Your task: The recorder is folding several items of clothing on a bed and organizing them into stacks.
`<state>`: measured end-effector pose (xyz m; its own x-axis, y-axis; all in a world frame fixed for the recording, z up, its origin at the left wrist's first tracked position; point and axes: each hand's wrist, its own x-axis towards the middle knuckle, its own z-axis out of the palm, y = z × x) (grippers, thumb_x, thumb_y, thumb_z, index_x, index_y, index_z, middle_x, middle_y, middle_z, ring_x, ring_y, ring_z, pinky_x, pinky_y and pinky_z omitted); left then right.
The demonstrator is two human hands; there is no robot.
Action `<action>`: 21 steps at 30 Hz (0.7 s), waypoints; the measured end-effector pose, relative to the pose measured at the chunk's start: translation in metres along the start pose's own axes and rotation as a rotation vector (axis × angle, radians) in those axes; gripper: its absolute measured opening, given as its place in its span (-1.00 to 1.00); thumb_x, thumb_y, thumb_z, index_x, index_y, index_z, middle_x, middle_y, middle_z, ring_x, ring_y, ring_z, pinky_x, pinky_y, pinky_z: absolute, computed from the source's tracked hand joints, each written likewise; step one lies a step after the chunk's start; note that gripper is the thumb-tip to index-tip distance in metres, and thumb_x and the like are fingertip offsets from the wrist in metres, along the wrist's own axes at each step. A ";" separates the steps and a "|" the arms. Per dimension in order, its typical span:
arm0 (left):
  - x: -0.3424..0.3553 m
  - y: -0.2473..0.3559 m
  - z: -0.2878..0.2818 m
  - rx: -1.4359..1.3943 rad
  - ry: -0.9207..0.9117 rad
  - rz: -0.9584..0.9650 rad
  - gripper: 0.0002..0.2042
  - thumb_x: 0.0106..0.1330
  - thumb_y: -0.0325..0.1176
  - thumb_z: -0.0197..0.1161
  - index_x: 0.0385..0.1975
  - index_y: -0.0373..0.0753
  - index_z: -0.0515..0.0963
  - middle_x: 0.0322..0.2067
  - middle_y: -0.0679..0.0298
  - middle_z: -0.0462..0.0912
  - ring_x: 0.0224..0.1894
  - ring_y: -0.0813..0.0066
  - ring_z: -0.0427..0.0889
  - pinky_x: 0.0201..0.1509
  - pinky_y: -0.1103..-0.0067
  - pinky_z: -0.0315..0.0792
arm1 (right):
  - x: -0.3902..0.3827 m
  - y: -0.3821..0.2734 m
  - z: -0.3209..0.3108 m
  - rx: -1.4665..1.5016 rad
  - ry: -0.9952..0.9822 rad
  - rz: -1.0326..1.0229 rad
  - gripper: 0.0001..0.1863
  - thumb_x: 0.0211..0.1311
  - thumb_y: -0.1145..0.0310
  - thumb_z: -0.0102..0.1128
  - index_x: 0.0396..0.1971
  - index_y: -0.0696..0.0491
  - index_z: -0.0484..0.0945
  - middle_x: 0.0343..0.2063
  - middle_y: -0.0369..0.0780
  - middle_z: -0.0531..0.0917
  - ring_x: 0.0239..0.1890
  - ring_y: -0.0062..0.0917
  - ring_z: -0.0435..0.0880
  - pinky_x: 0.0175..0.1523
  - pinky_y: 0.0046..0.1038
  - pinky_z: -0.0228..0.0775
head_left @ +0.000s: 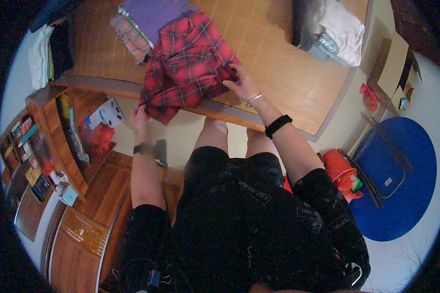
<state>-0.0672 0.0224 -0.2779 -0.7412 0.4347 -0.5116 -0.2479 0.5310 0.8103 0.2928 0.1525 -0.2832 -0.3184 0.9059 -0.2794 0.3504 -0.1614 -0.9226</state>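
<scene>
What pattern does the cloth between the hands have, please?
The cloth is red and black plaid (head view).

Black short-sleeved top [242,239] is displaying pale print [310,213] (scattered patches), black shorts [206,163] are ending above the knees [217,126], black band [278,126] and silver bangle [254,99] are encircling right forearm [294,149], dark band [141,148] is encircling left forearm [148,180].

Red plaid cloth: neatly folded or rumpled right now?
Rumpled: uneven creases cross the red plaid cloth; the left hand is at its left edge, the right hand at its right.
</scene>
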 end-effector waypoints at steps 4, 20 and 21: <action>-0.042 0.024 0.024 0.545 0.004 0.310 -0.76 0.06 -0.38 0.23 -0.35 -0.38 0.42 -0.44 0.22 0.50 -0.46 0.52 0.48 -0.40 0.62 0.38 | 0.000 -0.019 0.001 -0.101 -0.172 0.085 -0.63 0.01 0.38 0.17 -0.13 0.08 0.39 -0.32 -0.11 0.56 -0.31 -0.45 0.55 -0.22 -0.45 0.39; 0.002 -0.015 0.009 0.353 -0.274 0.173 -0.69 -0.06 -0.60 0.16 -0.23 -0.36 0.41 -0.39 0.23 0.51 -0.35 0.52 0.49 -0.25 0.62 0.39 | -0.030 -0.041 0.059 -0.282 -0.289 -0.140 -0.66 -0.06 0.39 0.16 -0.20 0.12 0.44 -0.34 -0.04 0.53 -0.27 -0.21 0.52 -0.16 -0.32 0.36; 0.008 -0.024 -0.004 0.337 -0.243 0.055 -0.69 -0.07 -0.61 0.16 -0.24 -0.35 0.41 -0.40 0.24 0.51 -0.35 0.53 0.49 -0.27 0.62 0.39 | -0.023 -0.030 0.057 -0.314 -0.192 -0.204 -0.64 -0.08 0.40 0.18 -0.20 0.12 0.43 -0.33 -0.04 0.52 -0.26 -0.21 0.51 -0.16 -0.33 0.36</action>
<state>-0.0698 0.0100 -0.3001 -0.5686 0.6069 -0.5553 0.0359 0.6927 0.7204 0.2389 0.1140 -0.2641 -0.5566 0.8129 -0.1715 0.5053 0.1674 -0.8465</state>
